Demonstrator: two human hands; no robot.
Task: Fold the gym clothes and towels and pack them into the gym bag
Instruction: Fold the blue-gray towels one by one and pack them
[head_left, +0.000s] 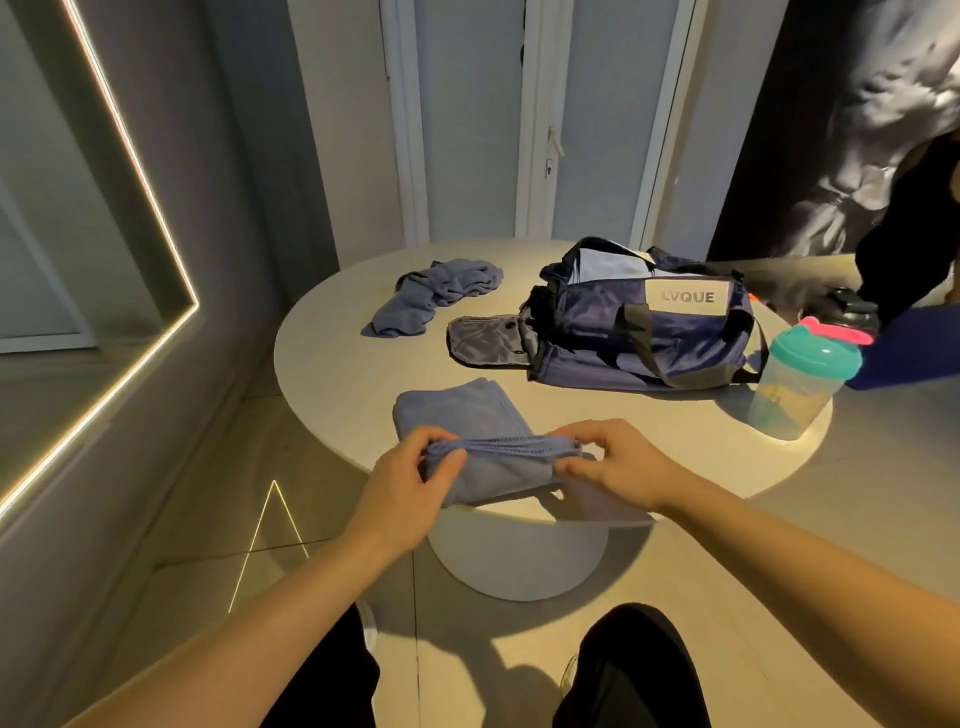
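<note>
The step in hand is the folding of the blue towel (493, 460), which lies at the near edge of the round worktop (332, 364). The left hand (410, 486) pinches its left end and the right hand (613, 467) its right end. Each grip is closed on the cloth, thumb against fingers. Next, the folded bundle probably must be carried to the open gym bag (639, 332), further back on the right. A crumpled towel (431, 296) lies beyond, not yet folded.
</note>
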